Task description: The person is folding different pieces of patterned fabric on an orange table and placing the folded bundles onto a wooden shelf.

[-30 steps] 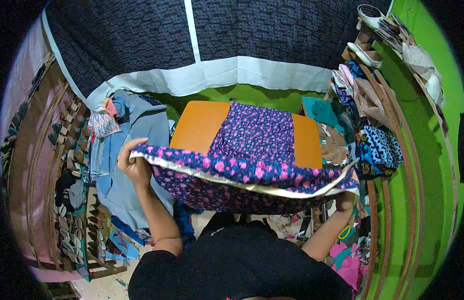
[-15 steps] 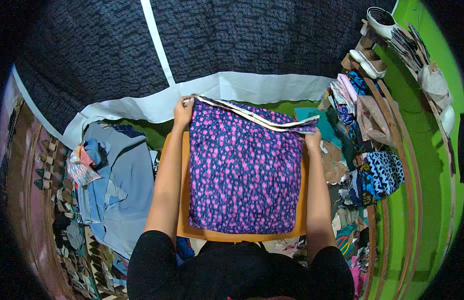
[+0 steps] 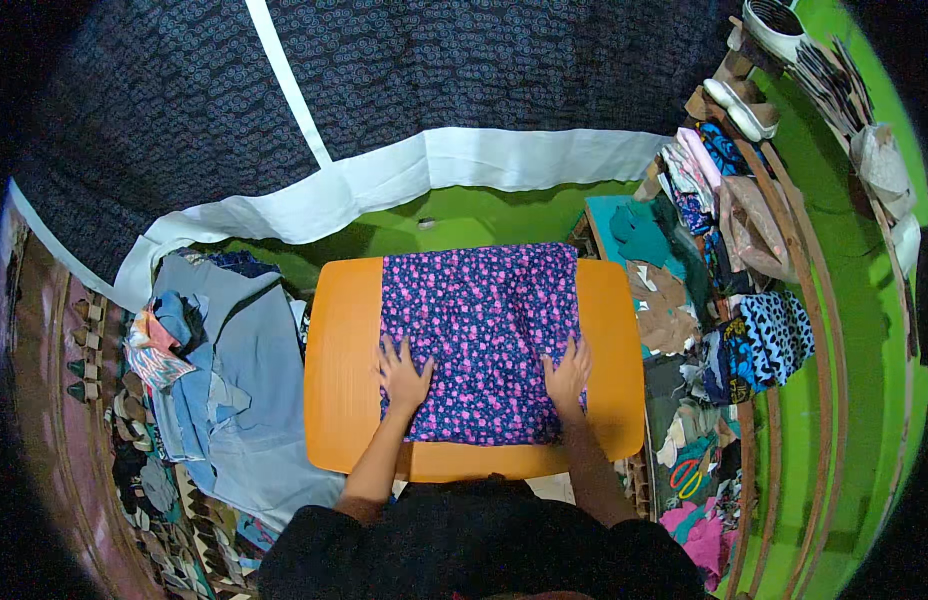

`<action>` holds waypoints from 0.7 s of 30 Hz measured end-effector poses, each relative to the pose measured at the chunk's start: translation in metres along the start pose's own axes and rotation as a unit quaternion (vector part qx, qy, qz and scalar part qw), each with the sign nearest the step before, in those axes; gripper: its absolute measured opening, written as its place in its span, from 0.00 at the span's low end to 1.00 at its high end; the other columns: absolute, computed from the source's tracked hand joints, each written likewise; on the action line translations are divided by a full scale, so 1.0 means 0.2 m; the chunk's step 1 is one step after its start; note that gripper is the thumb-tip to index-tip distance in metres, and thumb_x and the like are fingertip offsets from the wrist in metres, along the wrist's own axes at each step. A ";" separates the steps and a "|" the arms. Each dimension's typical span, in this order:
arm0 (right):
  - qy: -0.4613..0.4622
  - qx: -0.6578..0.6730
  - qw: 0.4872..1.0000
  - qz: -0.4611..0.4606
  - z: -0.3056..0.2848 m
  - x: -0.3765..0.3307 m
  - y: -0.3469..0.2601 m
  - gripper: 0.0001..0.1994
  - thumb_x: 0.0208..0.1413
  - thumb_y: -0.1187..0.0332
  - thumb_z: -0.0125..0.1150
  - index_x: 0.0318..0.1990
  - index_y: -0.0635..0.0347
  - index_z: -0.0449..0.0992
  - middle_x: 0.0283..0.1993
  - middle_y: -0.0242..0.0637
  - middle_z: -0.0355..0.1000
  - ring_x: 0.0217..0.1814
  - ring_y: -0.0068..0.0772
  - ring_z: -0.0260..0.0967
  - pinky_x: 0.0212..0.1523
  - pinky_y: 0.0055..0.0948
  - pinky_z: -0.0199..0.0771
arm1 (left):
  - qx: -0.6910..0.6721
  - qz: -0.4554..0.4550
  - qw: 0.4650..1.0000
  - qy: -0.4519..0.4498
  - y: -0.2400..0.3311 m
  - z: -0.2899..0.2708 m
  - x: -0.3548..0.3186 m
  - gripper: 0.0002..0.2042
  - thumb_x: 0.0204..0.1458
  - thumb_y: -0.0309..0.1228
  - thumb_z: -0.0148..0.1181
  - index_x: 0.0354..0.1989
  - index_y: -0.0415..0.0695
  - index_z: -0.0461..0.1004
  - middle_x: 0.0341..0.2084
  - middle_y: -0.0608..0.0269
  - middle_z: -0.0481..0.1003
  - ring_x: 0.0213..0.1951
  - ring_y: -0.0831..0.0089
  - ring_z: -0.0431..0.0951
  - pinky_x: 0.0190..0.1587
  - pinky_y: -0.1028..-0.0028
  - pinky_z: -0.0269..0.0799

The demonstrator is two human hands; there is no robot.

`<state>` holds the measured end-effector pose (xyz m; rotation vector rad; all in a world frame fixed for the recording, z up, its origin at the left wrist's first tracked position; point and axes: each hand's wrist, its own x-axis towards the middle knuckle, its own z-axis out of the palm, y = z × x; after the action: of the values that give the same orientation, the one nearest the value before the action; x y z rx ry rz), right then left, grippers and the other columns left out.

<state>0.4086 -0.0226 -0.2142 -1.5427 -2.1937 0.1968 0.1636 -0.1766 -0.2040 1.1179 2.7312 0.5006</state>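
Observation:
A dark blue cloth piece with pink flowers (image 3: 479,330) lies spread on an orange table (image 3: 339,370). It may be a sewn cover, but its zip or edge strip is not in sight now. My left hand (image 3: 405,378) rests flat on the cloth's left side, fingers spread. On the right side of the cloth, near its edge, my right hand (image 3: 568,376) lies with its fingers apart. Neither hand grips anything. Slight wrinkles run through the cloth near the right hand.
Grey-blue fabric (image 3: 259,370) is heaped left of the table. To the right are cloth scraps (image 3: 664,310), scissors with red and yellow handles (image 3: 689,478) and folded fabrics (image 3: 774,340). A dark patterned curtain (image 3: 484,70) hangs behind. Shoes (image 3: 741,108) sit on the right rack.
The flowered cloth, held up by its top corners before, has come down flat on the table. Both hands have let go of the corners and moved nearer me, onto its surface.

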 end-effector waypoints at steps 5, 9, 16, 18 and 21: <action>0.006 -0.053 0.990 0.133 -0.13 -0.24 -0.05 0.32 0.37 0.57 0.58 0.49 0.67 0.55 0.49 0.52 0.52 0.51 0.50 0.49 0.52 0.43 0.46 | -0.082 -0.121 0.989 0.026 -0.09 -0.11 -0.32 0.34 0.37 0.44 0.56 0.51 0.38 0.52 0.52 0.40 0.48 0.53 0.48 0.48 0.50 0.52 0.45; -0.079 -0.082 0.974 0.195 -0.21 -0.36 -0.08 0.32 0.38 0.55 0.59 0.48 0.66 0.56 0.45 0.47 0.56 0.50 0.46 0.52 0.48 0.41 0.54 | -0.074 -0.200 0.977 -0.029 -0.11 -0.17 -0.49 0.31 0.36 0.43 0.57 0.46 0.37 0.55 0.40 0.44 0.64 0.43 0.53 0.65 0.42 0.60 0.59; -0.229 0.007 0.965 0.130 -0.21 -0.40 0.07 0.20 0.44 0.60 0.50 0.38 0.70 0.65 0.36 0.52 0.65 0.34 0.51 0.66 0.36 0.43 0.66 | -0.302 -0.153 0.940 -0.043 -0.23 -0.10 -0.67 0.16 0.39 0.34 0.56 0.33 0.34 0.68 0.29 0.50 0.72 0.31 0.61 0.73 0.35 0.69 0.66; -0.234 0.045 0.962 0.132 -0.23 -0.46 0.13 0.18 0.45 0.62 0.48 0.35 0.71 0.67 0.39 0.55 0.64 0.38 0.51 0.65 0.39 0.43 0.64 | -0.365 -0.124 0.922 -0.014 -0.23 -0.11 -0.77 0.14 0.39 0.31 0.56 0.33 0.35 0.69 0.29 0.52 0.72 0.30 0.65 0.73 0.34 0.72 0.67; -0.134 0.139 0.975 0.110 -0.26 -0.58 0.23 0.17 0.47 0.63 0.45 0.38 0.73 0.65 0.38 0.59 0.64 0.44 0.54 0.59 0.46 0.40 0.57 | -0.582 -0.195 0.788 -0.038 -0.24 -0.14 -0.94 0.13 0.37 0.24 0.55 0.35 0.35 0.68 0.28 0.62 0.72 0.29 0.75 0.71 0.33 0.77 0.67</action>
<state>0.5025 -0.1198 -0.2170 -1.6704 -2.0721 0.7895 0.2603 -0.3474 -0.1937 0.2057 1.7938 1.6439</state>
